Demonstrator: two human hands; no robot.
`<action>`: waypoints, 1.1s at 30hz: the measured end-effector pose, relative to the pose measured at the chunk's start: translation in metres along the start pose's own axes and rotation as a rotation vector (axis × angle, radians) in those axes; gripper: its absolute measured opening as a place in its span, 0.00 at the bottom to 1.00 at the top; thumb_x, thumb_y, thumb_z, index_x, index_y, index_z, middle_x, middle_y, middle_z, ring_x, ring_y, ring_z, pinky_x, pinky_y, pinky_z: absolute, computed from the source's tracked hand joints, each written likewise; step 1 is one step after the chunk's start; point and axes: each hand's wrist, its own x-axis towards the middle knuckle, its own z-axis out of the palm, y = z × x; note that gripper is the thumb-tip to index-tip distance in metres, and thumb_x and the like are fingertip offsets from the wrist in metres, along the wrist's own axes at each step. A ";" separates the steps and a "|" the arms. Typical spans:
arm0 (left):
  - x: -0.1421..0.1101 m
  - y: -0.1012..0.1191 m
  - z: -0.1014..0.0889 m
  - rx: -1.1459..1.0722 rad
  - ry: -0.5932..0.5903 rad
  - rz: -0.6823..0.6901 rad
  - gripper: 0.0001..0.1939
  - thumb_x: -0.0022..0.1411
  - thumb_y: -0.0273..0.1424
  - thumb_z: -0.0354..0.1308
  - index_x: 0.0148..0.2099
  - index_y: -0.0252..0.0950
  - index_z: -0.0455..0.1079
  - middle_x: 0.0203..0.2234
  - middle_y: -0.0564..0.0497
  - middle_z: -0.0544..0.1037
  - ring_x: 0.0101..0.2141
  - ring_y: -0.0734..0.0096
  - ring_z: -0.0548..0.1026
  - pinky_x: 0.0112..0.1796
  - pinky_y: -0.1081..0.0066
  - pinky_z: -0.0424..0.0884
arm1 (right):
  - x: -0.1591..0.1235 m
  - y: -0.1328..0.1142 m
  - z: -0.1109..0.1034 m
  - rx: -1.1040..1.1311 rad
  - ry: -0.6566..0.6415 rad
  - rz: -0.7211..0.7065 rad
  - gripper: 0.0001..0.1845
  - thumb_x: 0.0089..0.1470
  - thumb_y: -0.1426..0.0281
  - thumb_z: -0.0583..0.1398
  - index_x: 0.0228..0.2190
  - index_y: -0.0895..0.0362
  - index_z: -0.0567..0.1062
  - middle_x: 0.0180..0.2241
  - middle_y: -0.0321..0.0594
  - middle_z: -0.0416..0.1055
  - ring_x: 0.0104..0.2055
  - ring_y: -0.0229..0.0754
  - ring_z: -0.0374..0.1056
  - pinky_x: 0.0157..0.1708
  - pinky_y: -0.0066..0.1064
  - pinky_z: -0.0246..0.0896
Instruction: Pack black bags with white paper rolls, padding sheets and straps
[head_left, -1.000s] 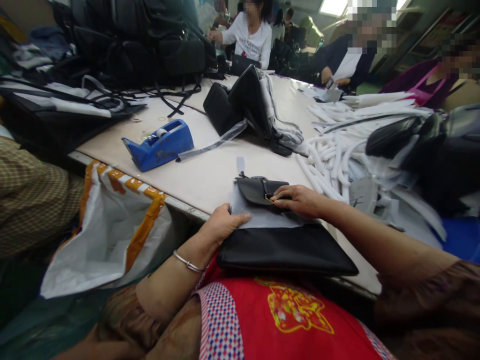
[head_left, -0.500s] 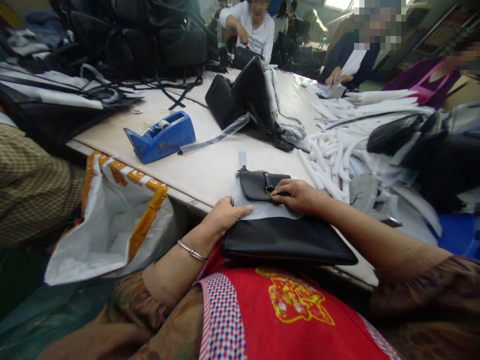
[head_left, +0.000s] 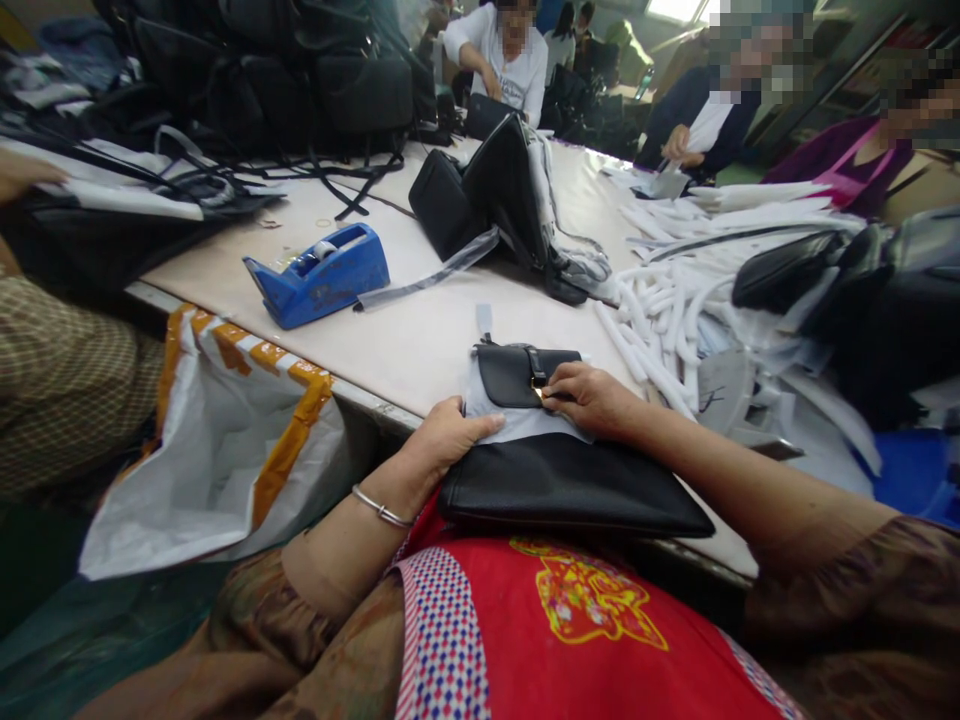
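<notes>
Worktable point(head_left: 409, 365): pale, spread beyond the worker's left hand point(head_left: 439, 440) and right hand point(head_left: 600, 402).
Black bag point(head_left: 570, 490): at the near edge, just below both hands.
Blue tape dispenser point(head_left: 330, 282): ahead-left of the left hand.
Left thumb: on a translucent sheet point(head_left: 529, 426); grip cannot be told.
Right fingers: pinched at a gold clasp point(head_left: 538, 393).

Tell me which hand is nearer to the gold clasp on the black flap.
Right. The right hand has its fingertips at the gold clasp; the left hand is farther off, to the left, its thumb over the white sheet.
</notes>
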 end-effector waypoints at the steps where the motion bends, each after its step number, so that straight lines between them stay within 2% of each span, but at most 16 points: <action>1: 0.000 0.000 0.000 0.007 0.001 0.000 0.26 0.42 0.36 0.72 0.44 0.30 0.75 0.38 0.42 0.82 0.36 0.57 0.79 0.38 0.65 0.73 | 0.000 -0.004 0.001 -0.038 -0.005 -0.020 0.13 0.60 0.68 0.58 0.38 0.59 0.82 0.36 0.48 0.73 0.40 0.47 0.69 0.46 0.39 0.66; 5: 0.000 0.000 0.000 0.046 0.005 0.012 0.26 0.43 0.38 0.73 0.43 0.30 0.75 0.38 0.42 0.83 0.37 0.56 0.79 0.38 0.65 0.73 | 0.001 -0.019 0.003 -0.188 -0.050 -0.101 0.15 0.62 0.71 0.54 0.35 0.61 0.81 0.34 0.50 0.70 0.39 0.49 0.65 0.45 0.41 0.64; 8: 0.000 0.000 0.001 -0.005 -0.014 0.003 0.27 0.41 0.37 0.73 0.43 0.30 0.75 0.37 0.42 0.83 0.36 0.57 0.79 0.39 0.64 0.74 | -0.001 -0.021 0.001 -0.213 -0.078 -0.089 0.14 0.62 0.71 0.54 0.38 0.61 0.80 0.36 0.51 0.70 0.41 0.49 0.65 0.45 0.41 0.65; 11: 0.001 0.002 0.003 -0.116 -0.047 -0.021 0.27 0.40 0.37 0.74 0.43 0.29 0.75 0.36 0.42 0.83 0.35 0.57 0.80 0.39 0.64 0.75 | -0.005 -0.015 -0.005 -0.130 -0.114 -0.092 0.14 0.58 0.73 0.56 0.43 0.60 0.79 0.41 0.51 0.71 0.44 0.50 0.67 0.48 0.41 0.65; 15: 0.000 0.004 0.004 -0.170 -0.006 -0.041 0.25 0.45 0.41 0.72 0.41 0.29 0.74 0.35 0.40 0.82 0.35 0.56 0.80 0.39 0.62 0.76 | -0.012 -0.005 -0.015 0.057 -0.095 -0.086 0.18 0.56 0.72 0.59 0.48 0.56 0.78 0.46 0.48 0.70 0.47 0.47 0.70 0.52 0.38 0.65; 21: -0.002 0.007 0.004 -0.137 0.028 -0.083 0.26 0.48 0.41 0.71 0.43 0.28 0.73 0.35 0.39 0.82 0.34 0.55 0.80 0.34 0.63 0.77 | -0.017 0.003 -0.021 0.228 -0.020 -0.021 0.16 0.58 0.67 0.58 0.47 0.53 0.79 0.46 0.44 0.74 0.47 0.45 0.71 0.52 0.37 0.65; 26: 0.002 0.006 0.002 -0.233 -0.021 -0.100 0.27 0.49 0.43 0.70 0.44 0.27 0.74 0.36 0.38 0.82 0.36 0.54 0.80 0.38 0.61 0.77 | -0.023 0.003 -0.033 0.267 -0.044 -0.019 0.18 0.55 0.68 0.60 0.48 0.53 0.79 0.48 0.45 0.73 0.50 0.46 0.71 0.54 0.37 0.64; 30: 0.010 0.008 0.002 -0.341 -0.094 -0.045 0.25 0.52 0.43 0.68 0.45 0.27 0.75 0.37 0.38 0.83 0.37 0.56 0.81 0.42 0.62 0.77 | -0.032 -0.001 -0.041 0.238 -0.021 -0.009 0.20 0.56 0.67 0.60 0.50 0.53 0.78 0.51 0.45 0.72 0.52 0.47 0.69 0.56 0.39 0.62; 33: 0.017 0.014 0.003 -0.398 -0.048 -0.044 0.24 0.53 0.41 0.69 0.45 0.27 0.75 0.38 0.38 0.83 0.37 0.57 0.81 0.40 0.64 0.77 | -0.041 -0.010 -0.042 0.181 -0.021 0.000 0.19 0.57 0.65 0.61 0.50 0.54 0.78 0.53 0.46 0.71 0.53 0.48 0.69 0.58 0.40 0.61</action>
